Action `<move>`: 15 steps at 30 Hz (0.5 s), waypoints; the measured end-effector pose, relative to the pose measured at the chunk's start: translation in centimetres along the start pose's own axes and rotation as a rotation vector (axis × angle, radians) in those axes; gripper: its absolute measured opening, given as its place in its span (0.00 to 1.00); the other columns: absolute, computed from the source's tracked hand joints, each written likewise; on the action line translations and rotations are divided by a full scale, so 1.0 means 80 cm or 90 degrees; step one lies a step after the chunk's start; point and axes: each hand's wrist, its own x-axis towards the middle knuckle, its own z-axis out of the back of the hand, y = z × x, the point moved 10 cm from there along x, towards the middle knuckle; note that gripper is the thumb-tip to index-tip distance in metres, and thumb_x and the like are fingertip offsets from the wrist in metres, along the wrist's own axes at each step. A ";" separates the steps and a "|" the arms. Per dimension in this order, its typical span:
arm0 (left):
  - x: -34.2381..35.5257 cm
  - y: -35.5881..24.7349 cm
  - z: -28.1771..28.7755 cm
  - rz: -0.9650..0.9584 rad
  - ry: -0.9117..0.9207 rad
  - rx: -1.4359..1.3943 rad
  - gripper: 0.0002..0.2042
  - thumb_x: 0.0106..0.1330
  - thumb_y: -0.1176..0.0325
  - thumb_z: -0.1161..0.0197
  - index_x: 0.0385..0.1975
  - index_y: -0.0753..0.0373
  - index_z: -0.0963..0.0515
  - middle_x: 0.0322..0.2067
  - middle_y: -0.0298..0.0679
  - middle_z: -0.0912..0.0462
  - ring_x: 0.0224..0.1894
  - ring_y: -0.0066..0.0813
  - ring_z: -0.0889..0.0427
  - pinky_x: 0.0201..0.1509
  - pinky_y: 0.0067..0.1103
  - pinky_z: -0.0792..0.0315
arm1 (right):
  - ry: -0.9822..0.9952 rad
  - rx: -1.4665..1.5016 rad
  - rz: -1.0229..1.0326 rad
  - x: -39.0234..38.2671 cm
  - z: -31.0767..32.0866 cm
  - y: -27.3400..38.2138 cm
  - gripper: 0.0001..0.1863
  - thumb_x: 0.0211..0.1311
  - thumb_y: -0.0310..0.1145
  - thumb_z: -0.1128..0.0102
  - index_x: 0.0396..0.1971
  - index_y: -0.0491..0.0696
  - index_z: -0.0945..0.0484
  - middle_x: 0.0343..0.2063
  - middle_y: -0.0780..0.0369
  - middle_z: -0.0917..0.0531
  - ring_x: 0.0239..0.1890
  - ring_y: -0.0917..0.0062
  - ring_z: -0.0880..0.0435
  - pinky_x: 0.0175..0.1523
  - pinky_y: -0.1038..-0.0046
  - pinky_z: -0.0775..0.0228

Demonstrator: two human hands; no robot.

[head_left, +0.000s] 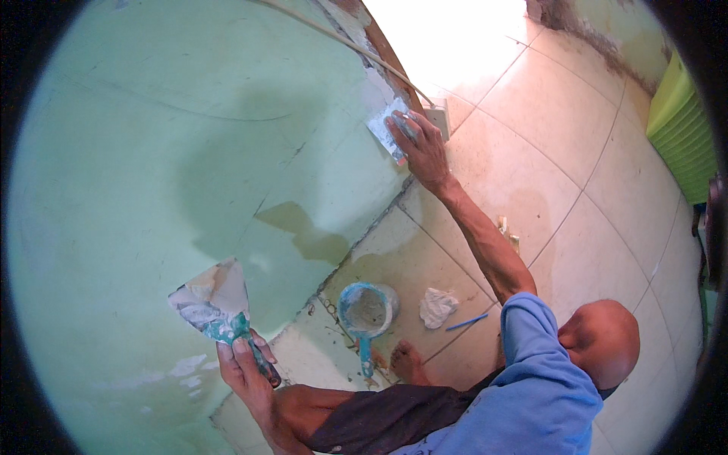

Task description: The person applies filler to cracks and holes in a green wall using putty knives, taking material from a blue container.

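Note:
My left hand [246,364] is closed around the handle of a wide putty knife [220,292], green near the blade. Grey-white putty lies on its blade, which is held out in front of the pale green wall [152,174]. Farther off, my right hand [421,144] grips a smaller flat spreader [385,129], smeared with white. That spreader is against the wall near its broken edge, beside a pale socket box [437,117]. Between my arms, a blue dipper [368,311] with a long handle holds grey putty on the floor.
A crumpled white wad [437,307] and a thin blue stick [466,322] lie by my bare foot [409,362]. Small yellowish pieces [509,233] are under my right forearm. A green ribbed plastic item [684,129] stands at far right. A pale cable [341,42] crosses the wall's edge.

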 end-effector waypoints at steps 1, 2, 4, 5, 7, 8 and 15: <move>0.000 0.002 0.000 0.002 0.008 -0.011 0.10 0.73 0.65 0.58 0.37 0.64 0.33 0.25 0.36 0.28 0.16 0.16 0.32 0.14 0.12 0.42 | 0.007 0.003 -0.002 -0.006 -0.002 -0.002 0.32 0.53 0.28 0.45 0.62 0.56 0.34 0.60 0.66 0.34 0.62 0.71 0.37 0.60 0.68 0.41; 0.000 0.004 0.000 0.005 0.015 -0.022 0.09 0.73 0.66 0.58 0.38 0.64 0.33 0.26 0.37 0.27 0.17 0.15 0.32 0.14 0.12 0.43 | 0.017 0.024 -0.012 -0.014 -0.003 -0.003 0.33 0.52 0.29 0.44 0.62 0.56 0.34 0.60 0.66 0.34 0.62 0.71 0.37 0.59 0.67 0.40; -0.002 -0.004 -0.003 0.012 0.011 -0.011 0.09 0.73 0.66 0.58 0.38 0.64 0.33 0.26 0.36 0.27 0.17 0.14 0.32 0.13 0.11 0.44 | 0.037 0.068 -0.025 -0.030 -0.002 -0.003 0.34 0.50 0.29 0.42 0.62 0.55 0.34 0.60 0.65 0.34 0.62 0.71 0.37 0.59 0.67 0.40; -0.003 -0.008 -0.004 0.017 0.009 -0.007 0.09 0.73 0.66 0.58 0.38 0.64 0.33 0.26 0.36 0.27 0.17 0.14 0.32 0.13 0.11 0.44 | 0.057 0.058 -0.031 -0.043 -0.002 -0.004 0.35 0.49 0.30 0.41 0.62 0.55 0.34 0.60 0.65 0.34 0.62 0.70 0.37 0.59 0.67 0.40; -0.004 -0.008 -0.005 0.028 0.003 -0.011 0.09 0.73 0.66 0.59 0.39 0.64 0.33 0.26 0.36 0.27 0.17 0.14 0.33 0.13 0.11 0.44 | 0.097 0.035 -0.039 -0.068 -0.002 -0.005 0.37 0.47 0.31 0.40 0.62 0.55 0.35 0.60 0.65 0.34 0.61 0.70 0.36 0.59 0.66 0.39; -0.004 -0.007 -0.007 0.035 0.000 -0.014 0.09 0.73 0.66 0.59 0.39 0.64 0.33 0.26 0.36 0.27 0.17 0.14 0.33 0.13 0.11 0.44 | 0.082 0.009 -0.045 -0.071 0.005 -0.009 0.37 0.46 0.31 0.40 0.62 0.55 0.35 0.60 0.65 0.34 0.61 0.70 0.36 0.58 0.66 0.39; -0.008 0.011 0.010 0.094 -0.002 -0.047 0.08 0.73 0.66 0.55 0.41 0.63 0.32 0.22 0.33 0.27 0.15 0.10 0.35 0.12 0.10 0.46 | 0.031 -0.010 -0.017 0.002 0.003 0.029 0.42 0.42 0.27 0.34 0.63 0.57 0.36 0.60 0.63 0.33 0.60 0.66 0.35 0.61 0.62 0.42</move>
